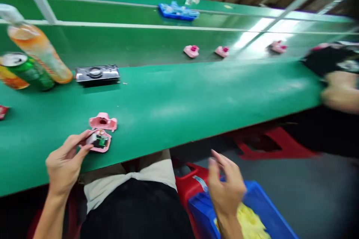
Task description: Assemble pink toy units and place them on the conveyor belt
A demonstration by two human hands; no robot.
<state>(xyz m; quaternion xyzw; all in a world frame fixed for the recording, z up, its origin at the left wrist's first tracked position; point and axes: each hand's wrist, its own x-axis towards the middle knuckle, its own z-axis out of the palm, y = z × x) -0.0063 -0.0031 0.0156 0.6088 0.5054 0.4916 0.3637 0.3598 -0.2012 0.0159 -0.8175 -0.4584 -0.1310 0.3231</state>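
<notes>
My left hand point(66, 158) is closed at the left edge of a pink plastic casing half point(104, 149) on the green bench. Inside that half shows a green circuit board point(103, 141), and a small whitish piece point(92, 139) lies by my fingertips. Just behind it sits a second pink casing half point(102, 121) with a dark round hole. My right hand point(226, 185), slightly blurred, hovers off the bench above a blue bin point(263, 198). Its thumb and fingers are apart, and I see nothing between them.
Along the green bench point(157, 108) stand an orange drink bottle point(42, 50), a green can point(28, 71) and a black boxy object point(97, 74). Several pink parts point(191, 51) and a blue tray point(178, 11) lie farther back. Another person's hand point(340, 91) is at right. Red stools point(276, 143) stand below.
</notes>
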